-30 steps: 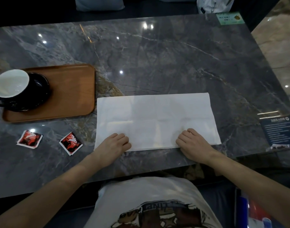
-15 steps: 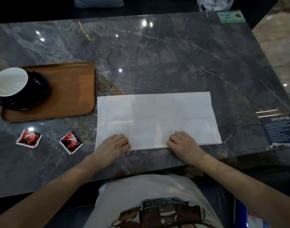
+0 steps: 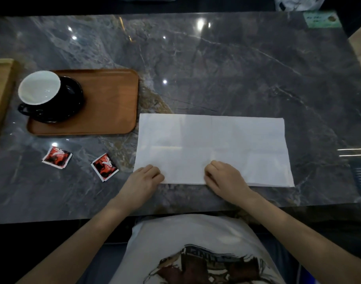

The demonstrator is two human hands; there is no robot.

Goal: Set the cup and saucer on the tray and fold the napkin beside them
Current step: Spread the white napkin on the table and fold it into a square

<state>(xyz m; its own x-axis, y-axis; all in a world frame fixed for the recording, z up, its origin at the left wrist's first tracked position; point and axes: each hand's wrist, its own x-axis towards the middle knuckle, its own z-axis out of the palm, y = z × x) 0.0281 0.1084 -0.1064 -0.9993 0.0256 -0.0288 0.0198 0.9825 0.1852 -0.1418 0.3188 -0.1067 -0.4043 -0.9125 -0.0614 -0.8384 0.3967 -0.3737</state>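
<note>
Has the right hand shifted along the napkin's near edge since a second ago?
Yes. The right hand slid left along the napkin near edge toward the left hand; it now sits near the napkin's middle.

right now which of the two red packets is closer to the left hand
The red packet lying just left of the napkin's near corner; the other red packet sits farther left, below the tray, away from the left hand.

Red sachets (image 3: 57, 157): I make out a white swirl logo, no words.
Green card (image 3: 321, 19): print too blurred for me.
Shirt (image 3: 196, 253): lettering unreadable.
</note>
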